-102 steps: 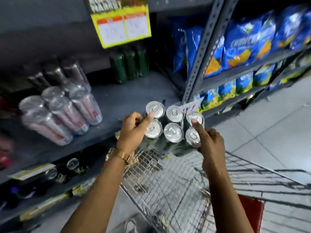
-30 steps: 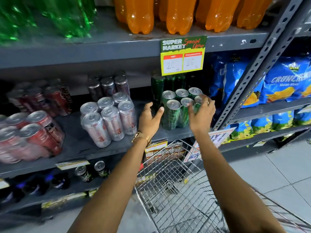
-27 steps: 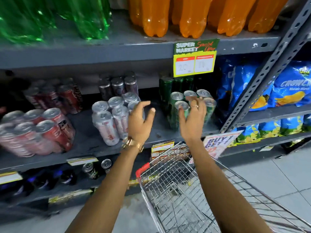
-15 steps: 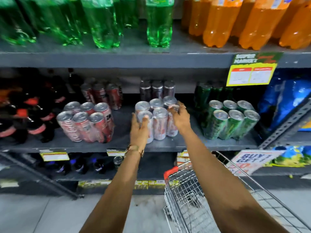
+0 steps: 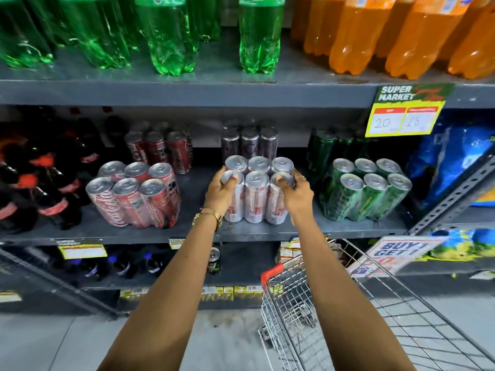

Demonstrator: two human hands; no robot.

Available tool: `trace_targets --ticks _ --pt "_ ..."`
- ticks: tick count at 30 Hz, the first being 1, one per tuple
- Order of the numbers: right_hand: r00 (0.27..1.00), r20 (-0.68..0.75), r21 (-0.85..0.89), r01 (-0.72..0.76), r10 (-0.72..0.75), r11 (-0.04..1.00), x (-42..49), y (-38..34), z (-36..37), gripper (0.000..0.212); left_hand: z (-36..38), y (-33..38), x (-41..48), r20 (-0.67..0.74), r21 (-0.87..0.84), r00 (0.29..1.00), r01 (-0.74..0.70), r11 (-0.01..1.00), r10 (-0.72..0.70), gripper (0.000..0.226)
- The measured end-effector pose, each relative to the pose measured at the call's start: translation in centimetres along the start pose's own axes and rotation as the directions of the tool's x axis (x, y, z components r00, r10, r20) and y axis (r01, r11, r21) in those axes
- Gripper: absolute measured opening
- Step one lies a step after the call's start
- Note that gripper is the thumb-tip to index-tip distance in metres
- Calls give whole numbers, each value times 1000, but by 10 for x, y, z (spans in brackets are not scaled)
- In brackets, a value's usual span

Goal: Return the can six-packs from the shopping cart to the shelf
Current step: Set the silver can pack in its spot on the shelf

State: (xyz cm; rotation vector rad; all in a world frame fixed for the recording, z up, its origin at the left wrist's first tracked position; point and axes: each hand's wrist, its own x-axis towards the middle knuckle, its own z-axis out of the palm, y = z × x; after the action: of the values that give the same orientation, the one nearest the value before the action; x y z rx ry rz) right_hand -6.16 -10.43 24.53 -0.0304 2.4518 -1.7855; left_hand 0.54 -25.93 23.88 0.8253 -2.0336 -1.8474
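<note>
A silver can six-pack [image 5: 256, 199] stands on the grey middle shelf [image 5: 251, 232], and both my hands grip it. My left hand [image 5: 221, 192] clasps its front left can, my right hand [image 5: 294, 195] clasps its front right can. A green can six-pack [image 5: 364, 192] stands to its right on the same shelf, and a red can six-pack [image 5: 134, 199] stands to its left. The wire shopping cart [image 5: 334, 314] sits low at the right, below my right arm; I see no packs in the part that shows.
More can packs stand behind the front row. Green and orange bottles fill the shelf above, dark bottles stand at the left, blue snack bags at the right. A yellow price sign [image 5: 404, 113] hangs from the upper shelf edge. A single can [image 5: 214, 259] stands on the lower shelf.
My hands let go of the green six-pack on the shelf, moved left, and closed on the silver six-pack. The view shifted left with them.
</note>
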Motion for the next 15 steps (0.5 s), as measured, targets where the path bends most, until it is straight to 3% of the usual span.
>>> trace_targets --ticks 15 --pt "997 76 21 -16 15 1000 5 -1 -9 61 -1 -2 -9 -33 -1 999 -14 1000 14 57"
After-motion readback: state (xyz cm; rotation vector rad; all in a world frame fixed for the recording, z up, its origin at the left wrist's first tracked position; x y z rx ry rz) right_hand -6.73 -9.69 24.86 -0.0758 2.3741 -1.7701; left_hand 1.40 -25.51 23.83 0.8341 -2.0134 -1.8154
